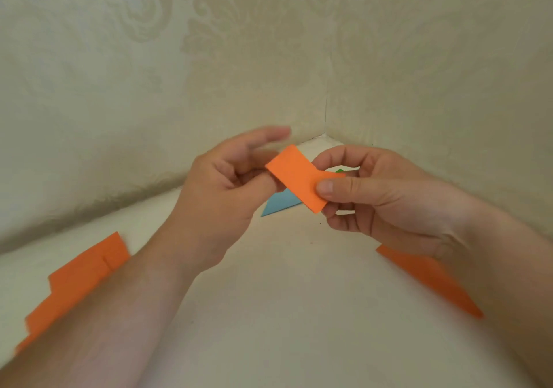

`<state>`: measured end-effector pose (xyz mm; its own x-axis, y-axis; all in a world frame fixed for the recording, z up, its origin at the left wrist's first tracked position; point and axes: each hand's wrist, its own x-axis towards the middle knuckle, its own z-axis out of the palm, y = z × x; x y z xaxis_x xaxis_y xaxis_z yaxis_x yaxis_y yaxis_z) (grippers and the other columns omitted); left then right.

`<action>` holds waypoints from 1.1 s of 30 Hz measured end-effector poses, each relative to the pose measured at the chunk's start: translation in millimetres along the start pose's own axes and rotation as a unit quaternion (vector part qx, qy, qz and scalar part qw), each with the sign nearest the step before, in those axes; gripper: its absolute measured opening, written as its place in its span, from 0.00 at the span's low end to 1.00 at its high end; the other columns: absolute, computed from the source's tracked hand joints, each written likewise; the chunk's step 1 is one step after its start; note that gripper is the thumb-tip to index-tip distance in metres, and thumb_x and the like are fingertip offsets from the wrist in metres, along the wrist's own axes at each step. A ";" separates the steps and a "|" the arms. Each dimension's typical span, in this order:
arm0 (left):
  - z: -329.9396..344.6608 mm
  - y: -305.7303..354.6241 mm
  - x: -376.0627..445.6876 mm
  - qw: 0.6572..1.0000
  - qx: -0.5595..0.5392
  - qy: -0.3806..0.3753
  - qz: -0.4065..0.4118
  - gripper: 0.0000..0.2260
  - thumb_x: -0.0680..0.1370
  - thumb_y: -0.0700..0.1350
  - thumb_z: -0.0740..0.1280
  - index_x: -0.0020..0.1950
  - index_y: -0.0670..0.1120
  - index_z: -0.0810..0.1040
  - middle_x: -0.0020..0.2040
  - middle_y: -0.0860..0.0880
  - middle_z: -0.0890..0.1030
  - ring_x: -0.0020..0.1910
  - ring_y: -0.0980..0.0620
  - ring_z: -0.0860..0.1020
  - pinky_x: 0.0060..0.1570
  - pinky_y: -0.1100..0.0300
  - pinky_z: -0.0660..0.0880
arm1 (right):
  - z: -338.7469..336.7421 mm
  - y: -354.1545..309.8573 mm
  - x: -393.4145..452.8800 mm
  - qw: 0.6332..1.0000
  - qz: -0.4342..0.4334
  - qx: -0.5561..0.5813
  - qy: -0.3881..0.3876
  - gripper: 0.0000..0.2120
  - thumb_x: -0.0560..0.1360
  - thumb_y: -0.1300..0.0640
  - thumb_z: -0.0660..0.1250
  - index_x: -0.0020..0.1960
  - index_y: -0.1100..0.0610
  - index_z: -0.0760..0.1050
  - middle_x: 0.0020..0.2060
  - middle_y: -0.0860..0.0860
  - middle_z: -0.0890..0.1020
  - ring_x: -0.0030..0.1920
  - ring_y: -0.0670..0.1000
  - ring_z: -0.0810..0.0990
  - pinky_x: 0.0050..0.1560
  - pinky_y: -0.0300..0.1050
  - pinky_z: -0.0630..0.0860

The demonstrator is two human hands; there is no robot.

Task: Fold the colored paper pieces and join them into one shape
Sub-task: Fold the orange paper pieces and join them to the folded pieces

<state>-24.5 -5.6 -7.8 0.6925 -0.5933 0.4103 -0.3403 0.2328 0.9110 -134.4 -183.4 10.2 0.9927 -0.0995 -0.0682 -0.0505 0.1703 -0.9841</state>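
Observation:
A small folded orange paper strip is held up in the air between both hands. My right hand pinches its near right end, thumb on top. My left hand holds the strip's far left end, where the paper bends over, with its index finger stretched out above. Behind the strip, a folded blue paper piece lies on the white surface. A sliver of green paper shows between my right-hand fingers, mostly hidden.
A stack of orange paper strips lies at the left under my left forearm. Another folded orange piece lies at the right below my right wrist. Patterned walls meet in a corner just behind the hands.

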 end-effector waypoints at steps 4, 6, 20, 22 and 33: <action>4.7 2.0 -1.9 0.982 -0.129 -0.045 -0.131 0.22 0.71 0.35 0.63 0.64 0.44 0.76 0.46 0.39 0.86 0.41 0.45 0.83 0.49 0.54 0.81 | -2.6 1.2 2.1 0.999 -0.014 0.030 0.032 0.13 0.65 0.62 0.75 0.49 0.54 0.80 0.37 0.54 0.82 0.33 0.50 0.78 0.37 0.43 0.79; 8.7 1.3 -4.6 0.980 -0.116 -0.061 -0.151 0.16 0.73 0.39 0.66 0.61 0.42 0.78 0.45 0.42 0.85 0.39 0.48 0.83 0.47 0.55 0.81 | -2.2 1.9 2.9 0.999 -0.012 0.032 0.036 0.14 0.65 0.62 0.75 0.50 0.54 0.80 0.38 0.55 0.81 0.32 0.50 0.78 0.37 0.43 0.79; 14.8 3.7 -6.9 0.978 -0.106 -0.055 -0.168 0.13 0.69 0.46 0.78 0.53 0.51 0.84 0.38 0.48 0.84 0.35 0.53 0.80 0.45 0.57 0.81 | 1.2 4.1 2.1 0.999 0.029 -0.012 0.010 0.09 0.78 0.61 0.68 0.55 0.51 0.81 0.41 0.53 0.82 0.35 0.52 0.78 0.43 0.47 0.77; 17.2 2.3 -7.6 0.982 -0.088 -0.047 -0.159 0.10 0.70 0.47 0.78 0.49 0.51 0.83 0.37 0.49 0.84 0.37 0.53 0.80 0.43 0.57 0.79 | 3.7 5.7 1.3 0.999 0.033 -0.028 -0.008 0.08 0.77 0.59 0.70 0.53 0.49 0.83 0.41 0.51 0.82 0.38 0.52 0.79 0.44 0.48 0.77; 17.3 2.7 -6.7 0.987 -0.021 0.052 -0.151 0.27 0.63 0.58 0.83 0.43 0.38 0.78 0.50 0.32 0.84 0.50 0.30 0.84 0.62 0.28 0.73 | 1.2 11.4 3.0 0.999 0.020 -0.037 -0.024 0.09 0.71 0.53 0.71 0.50 0.52 0.85 0.47 0.52 0.85 0.47 0.54 0.81 0.50 0.51 0.78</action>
<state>-41.1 -14.3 -8.8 0.8202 -0.5593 0.1198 -0.0838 0.0898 0.9924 -131.8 -180.6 -1.0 0.9938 -0.0461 -0.1014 -0.0963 0.1007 -0.9902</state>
